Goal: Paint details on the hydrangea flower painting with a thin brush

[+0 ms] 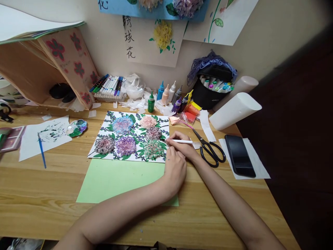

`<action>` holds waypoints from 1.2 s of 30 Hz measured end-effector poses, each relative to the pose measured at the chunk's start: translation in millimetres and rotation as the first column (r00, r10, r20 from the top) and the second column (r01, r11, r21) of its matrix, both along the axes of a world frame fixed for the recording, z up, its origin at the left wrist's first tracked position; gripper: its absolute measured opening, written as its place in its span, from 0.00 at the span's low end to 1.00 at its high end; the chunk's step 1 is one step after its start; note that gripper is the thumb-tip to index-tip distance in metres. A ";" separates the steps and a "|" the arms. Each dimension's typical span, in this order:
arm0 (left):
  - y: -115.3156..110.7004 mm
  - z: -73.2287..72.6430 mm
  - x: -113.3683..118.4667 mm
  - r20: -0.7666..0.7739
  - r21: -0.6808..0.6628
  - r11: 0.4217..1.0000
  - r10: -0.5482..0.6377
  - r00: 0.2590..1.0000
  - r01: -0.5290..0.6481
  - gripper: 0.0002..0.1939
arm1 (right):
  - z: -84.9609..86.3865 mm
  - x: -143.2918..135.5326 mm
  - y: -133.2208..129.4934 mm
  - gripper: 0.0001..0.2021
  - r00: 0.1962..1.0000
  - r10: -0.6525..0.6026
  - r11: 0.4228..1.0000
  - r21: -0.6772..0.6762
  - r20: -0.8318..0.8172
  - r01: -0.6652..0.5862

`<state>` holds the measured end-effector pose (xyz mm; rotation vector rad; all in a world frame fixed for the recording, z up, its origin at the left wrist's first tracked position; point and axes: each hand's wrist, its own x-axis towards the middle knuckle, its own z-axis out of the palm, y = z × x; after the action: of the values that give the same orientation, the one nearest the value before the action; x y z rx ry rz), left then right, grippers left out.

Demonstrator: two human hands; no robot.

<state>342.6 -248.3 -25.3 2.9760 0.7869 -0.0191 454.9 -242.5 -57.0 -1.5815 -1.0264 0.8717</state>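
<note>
My right hand [183, 143] is closed around a white marker [179, 141], its tip at the right edge of a white sheet with painted flowers [111, 129]. Raised, textured flower heads in blue, pink, purple, grey and green sit among painted leaves on the sheet. My left hand [176, 168] rests beside the sheet's lower right corner, just below my right hand and touching it. Its fingers are curled, and whatever lies under them is hidden. Beneath the flower sheet lies a light green sheet [117, 180].
Black-handled scissors [212, 152] lie right of my hands, near a phone [239, 156]. Glue bottles [160, 91], a black marker case [214, 92] and a white cylinder [235, 110] line the back. At left are a blue brush [42, 152] and a paint palette [76, 127].
</note>
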 end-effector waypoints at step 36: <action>2.5 10.6 -1.8 -0.044 -0.055 0.998 0.012 0.999 -0.014 0.14 | -5.0 4.2 -0.7 0.12 0.996 -0.010 1.000 0.020 0.083 0.008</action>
<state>340.7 -245.8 -14.7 2.9278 0.7973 -0.1044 459.1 -243.2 -62.0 -1.6166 -1.0826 0.7930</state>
